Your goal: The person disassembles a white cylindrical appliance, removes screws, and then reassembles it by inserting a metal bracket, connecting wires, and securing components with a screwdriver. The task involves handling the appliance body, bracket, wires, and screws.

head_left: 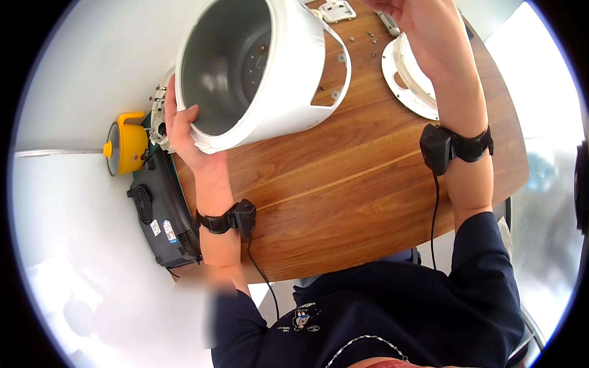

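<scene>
A white rice cooker body [294, 80] is tilted on its side over the table, its grey hollow inside facing left and toward me. My left hand [187, 138] is closed on its lower left rim, thumb over the edge. A white carrying handle [347, 73] hangs off the cooker's right side. At the top edge of the view is my right hand [417, 24], apart from the visible part of the cooker. Its fingers point left and are mostly cut off by the frame. Below that hand lies a round white ring-shaped part [408, 83], partly covered by my forearm.
Several small screws [372, 38] lie on the wooden table [343, 184], near a small white plastic part [336, 11] and a grey-white tool-like piece [389, 23]. On the left are a yellow pot [130, 147], a black appliance [162, 214] and a white part with metal fittings [158, 116].
</scene>
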